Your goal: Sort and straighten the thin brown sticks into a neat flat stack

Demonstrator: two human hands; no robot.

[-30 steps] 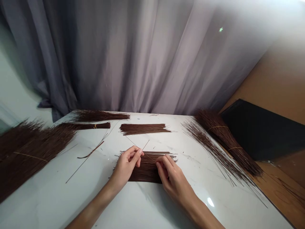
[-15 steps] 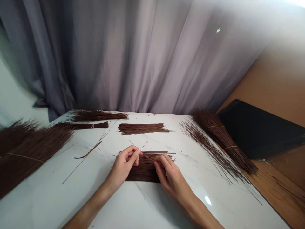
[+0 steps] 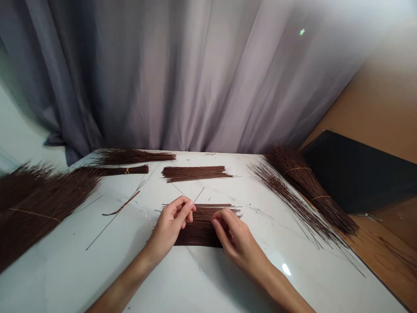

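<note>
The flat pile of sticks (image 3: pixel 202 222) lay on the white table (image 3: pixel 195 282) directly between the two hands, its long side running left to right, with its left end under the left hand (image 3: pixel 171 224) and its right part under the right hand (image 3: pixel 236 239). The left hand's thumb and fingers were closed in a pinch at the pile's far left corner, gripping a thin stick (image 3: pixel 199 194) that slanted up and away from the fingertips. The right hand rested on the pile with bent fingers, their tips pressing on the sticks; whether they held any single stick could not be told. The pile was dark brown, made of many fine, straight, wiry sticks laid side by side into a low rectangular mat, a few ends jutting out at the far edge. The table was smooth and glossy, faintly veined like marble, and showed a bright glint near the right forearm. Beyond the hands lay a short bundle (image 3: pixel 195 173) of the same sticks, and to its left a tied bundle (image 3: pixel 130 170) with a yellow band. A curved strip (image 3: pixel 122 206) lay near the left hand. A large bushy sheaf (image 3: pixel 35 202) filled the left edge, and long banded sheaves (image 3: pixel 306 187) fanned along the right edge, beside a black panel (image 3: pixel 355 178). A grey pleated curtain (image 3: pixel 195 78) hung behind.
</note>
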